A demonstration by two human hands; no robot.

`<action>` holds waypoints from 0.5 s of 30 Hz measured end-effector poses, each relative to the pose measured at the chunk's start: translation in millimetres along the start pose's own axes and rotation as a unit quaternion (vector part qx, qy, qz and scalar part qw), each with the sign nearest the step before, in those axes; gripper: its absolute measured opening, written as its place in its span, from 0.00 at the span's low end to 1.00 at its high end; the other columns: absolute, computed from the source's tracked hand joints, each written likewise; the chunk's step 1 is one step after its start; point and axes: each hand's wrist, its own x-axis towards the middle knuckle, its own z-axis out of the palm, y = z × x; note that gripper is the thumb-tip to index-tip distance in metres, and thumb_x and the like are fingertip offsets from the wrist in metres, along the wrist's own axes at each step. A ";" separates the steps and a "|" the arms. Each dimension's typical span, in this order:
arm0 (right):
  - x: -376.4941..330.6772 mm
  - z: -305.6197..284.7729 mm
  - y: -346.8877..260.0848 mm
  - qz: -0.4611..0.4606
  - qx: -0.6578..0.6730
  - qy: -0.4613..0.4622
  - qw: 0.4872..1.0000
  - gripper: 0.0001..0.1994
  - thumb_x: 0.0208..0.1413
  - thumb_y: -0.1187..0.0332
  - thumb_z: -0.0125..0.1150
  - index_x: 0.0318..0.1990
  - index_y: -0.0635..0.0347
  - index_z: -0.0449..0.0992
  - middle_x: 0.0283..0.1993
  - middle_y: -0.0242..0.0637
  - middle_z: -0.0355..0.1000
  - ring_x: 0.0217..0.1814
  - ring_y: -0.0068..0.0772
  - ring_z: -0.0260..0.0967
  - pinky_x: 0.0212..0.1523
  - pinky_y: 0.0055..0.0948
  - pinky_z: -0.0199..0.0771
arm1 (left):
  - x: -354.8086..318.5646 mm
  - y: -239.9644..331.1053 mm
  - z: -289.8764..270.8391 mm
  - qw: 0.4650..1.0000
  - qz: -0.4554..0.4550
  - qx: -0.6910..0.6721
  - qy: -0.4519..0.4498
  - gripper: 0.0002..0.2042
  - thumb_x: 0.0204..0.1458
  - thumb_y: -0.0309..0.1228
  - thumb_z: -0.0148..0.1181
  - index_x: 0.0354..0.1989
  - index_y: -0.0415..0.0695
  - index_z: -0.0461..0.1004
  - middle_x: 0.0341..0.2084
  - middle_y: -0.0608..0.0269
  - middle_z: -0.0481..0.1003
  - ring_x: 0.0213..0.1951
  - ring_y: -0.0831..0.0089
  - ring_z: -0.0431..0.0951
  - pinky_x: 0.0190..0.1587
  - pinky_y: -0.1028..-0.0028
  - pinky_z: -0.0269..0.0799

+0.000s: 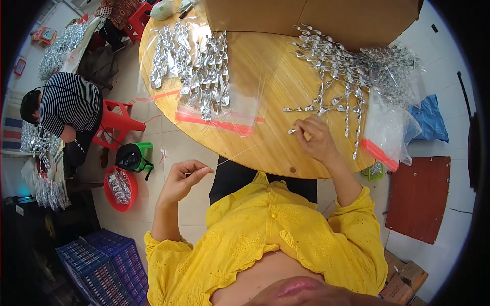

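Observation:
My left hand [182,179] is closed in a pinch in front of the table's near edge. Between its thumb and finger is a thin pale string [235,156], which slants up over the tabletop toward the right. Over the wood, my right hand [316,138] pinches a small silver twisted strip [291,131]; its tip sticks out left of the fingers, and the rest is hidden by the hand. Just beyond that hand lies a spread of silver spiral strips [326,104]. More silver spirals [204,76] lie in rows on clear plastic bags with red edges [214,120] at the left.
A cardboard box [311,18] stands at the back of the round wooden table [275,76]. Bagged spirals [393,76] and a blue bag [430,118] are at the right. Leftward are a red stool [120,122], a red basin [120,205], blue crates [104,262] and a seated person [71,107] in stripes.

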 end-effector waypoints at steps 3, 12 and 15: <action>5.2 -10.8 12.7 0.007 -0.031 0.090 0.995 0.06 0.38 0.79 0.55 0.28 0.66 0.70 0.19 0.39 0.63 0.21 0.33 0.60 0.23 0.27 0.60 | -5.7 3.8 2.7 1.000 0.013 -0.009 -0.015 0.06 0.47 0.28 0.54 0.27 0.37 0.74 0.14 0.75 0.64 0.17 0.90 0.55 0.18 0.86 0.46; 18.8 -33.1 30.3 0.093 -0.133 0.145 0.976 0.07 0.40 0.77 0.54 0.30 0.67 0.73 0.19 0.37 0.64 0.19 0.27 0.58 0.22 0.23 0.59 | -12.8 34.1 13.6 0.995 0.076 0.047 -0.043 0.04 0.45 0.24 0.54 0.25 0.35 0.74 0.13 0.72 0.67 0.15 0.89 0.57 0.17 0.86 0.48; 18.7 -38.9 29.5 0.132 -0.109 0.186 0.968 0.07 0.40 0.78 0.54 0.30 0.67 0.72 0.19 0.37 0.64 0.20 0.27 0.59 0.22 0.22 0.59 | -23.9 51.6 2.1 0.986 0.128 0.070 -0.079 0.04 0.45 0.21 0.52 0.25 0.36 0.74 0.11 0.68 0.67 0.13 0.85 0.59 0.16 0.84 0.50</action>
